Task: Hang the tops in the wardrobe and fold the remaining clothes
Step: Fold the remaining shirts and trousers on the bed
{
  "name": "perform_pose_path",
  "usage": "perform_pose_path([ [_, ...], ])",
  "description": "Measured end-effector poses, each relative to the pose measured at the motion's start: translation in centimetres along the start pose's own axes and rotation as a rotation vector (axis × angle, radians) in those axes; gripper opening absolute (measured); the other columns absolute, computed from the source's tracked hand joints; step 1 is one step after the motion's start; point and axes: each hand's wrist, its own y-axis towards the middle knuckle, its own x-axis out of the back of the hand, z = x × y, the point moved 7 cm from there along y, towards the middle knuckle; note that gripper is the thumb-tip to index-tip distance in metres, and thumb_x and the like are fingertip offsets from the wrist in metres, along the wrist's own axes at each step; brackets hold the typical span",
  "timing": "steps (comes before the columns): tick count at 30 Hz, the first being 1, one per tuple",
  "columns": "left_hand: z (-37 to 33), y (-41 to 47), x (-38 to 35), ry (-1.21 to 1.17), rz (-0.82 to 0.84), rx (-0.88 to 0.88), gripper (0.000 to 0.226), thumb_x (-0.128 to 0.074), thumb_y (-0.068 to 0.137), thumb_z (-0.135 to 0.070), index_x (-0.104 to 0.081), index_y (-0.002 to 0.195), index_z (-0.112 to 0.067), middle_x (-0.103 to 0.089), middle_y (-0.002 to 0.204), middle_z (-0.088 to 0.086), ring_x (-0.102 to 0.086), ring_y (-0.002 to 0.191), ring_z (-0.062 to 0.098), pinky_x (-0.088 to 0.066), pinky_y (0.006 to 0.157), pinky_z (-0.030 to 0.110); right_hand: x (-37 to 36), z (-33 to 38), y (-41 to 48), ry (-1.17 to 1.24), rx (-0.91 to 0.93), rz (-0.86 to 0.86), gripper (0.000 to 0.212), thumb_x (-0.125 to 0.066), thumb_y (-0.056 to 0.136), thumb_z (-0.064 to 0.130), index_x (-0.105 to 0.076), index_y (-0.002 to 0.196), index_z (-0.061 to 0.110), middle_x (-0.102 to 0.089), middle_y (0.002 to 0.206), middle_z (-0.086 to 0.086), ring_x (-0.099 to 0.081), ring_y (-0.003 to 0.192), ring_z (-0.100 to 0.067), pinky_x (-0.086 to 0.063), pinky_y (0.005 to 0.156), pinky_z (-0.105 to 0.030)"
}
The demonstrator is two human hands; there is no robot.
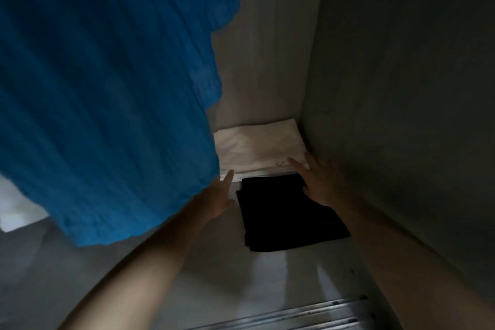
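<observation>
A folded black garment [289,217] lies on the wardrobe floor [203,276]. Behind it, in the back right corner, lies a folded white garment [257,144]. A blue top [101,88] hangs at the left and fills much of the view. My left hand [218,195] reaches in with straight fingers at the black garment's left edge, partly under the blue top's hem. My right hand [318,182] is spread flat over the black garment's far right corner, its fingertips reaching the white garment's front edge.
The wardrobe's side wall [401,88] rises close on the right and its back wall [267,48] stands behind the clothes. A metal sliding-door track [308,313] runs along the front edge. Something white [16,211] shows at the far left under the blue top.
</observation>
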Motion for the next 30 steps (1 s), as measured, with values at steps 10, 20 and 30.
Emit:
perform_pose_path([
  [10, -2.5, -2.5, 0.6, 0.028, -0.210, -0.067, 0.058, -0.066, 0.077, -0.030, -0.052, 0.132, -0.016, -0.045, 0.139, 0.018, -0.048, 0.124, 0.031, -0.044, 0.092, 0.041, 1.6, 0.4, -4.0, -0.056, -0.032, -0.070, 0.068, -0.047, 0.094, 0.028, -0.008, 0.150, 0.024, -0.011, 0.155, -0.011, -0.019, 0.139, -0.029, -0.025, 0.107, -0.037],
  [20, -7.2, -13.6, 10.0, -0.307, -0.071, -0.035, 0.043, -0.055, 0.086, -0.017, -0.055, 0.127, -0.005, -0.052, 0.131, 0.020, -0.053, 0.116, 0.037, -0.044, 0.089, 0.036, 10.6, 3.8, -17.7, 0.001, 0.018, 0.059, 0.060, -0.036, 0.095, 0.009, -0.014, 0.150, 0.016, -0.006, 0.155, -0.020, -0.011, 0.143, -0.033, -0.021, 0.111, -0.043],
  [30, -17.0, -27.2, 25.3, -0.524, 0.047, -0.209, 0.036, -0.057, 0.085, -0.012, -0.061, 0.121, -0.007, -0.060, 0.123, 0.012, -0.055, 0.113, 0.031, -0.044, 0.091, 0.034, 24.4, 2.5, -39.2, 0.111, -0.309, 0.035, 0.060, -0.084, 0.032, 0.037, -0.074, 0.091, 0.029, -0.070, 0.094, -0.007, -0.069, 0.083, -0.022, -0.054, 0.061, -0.023],
])
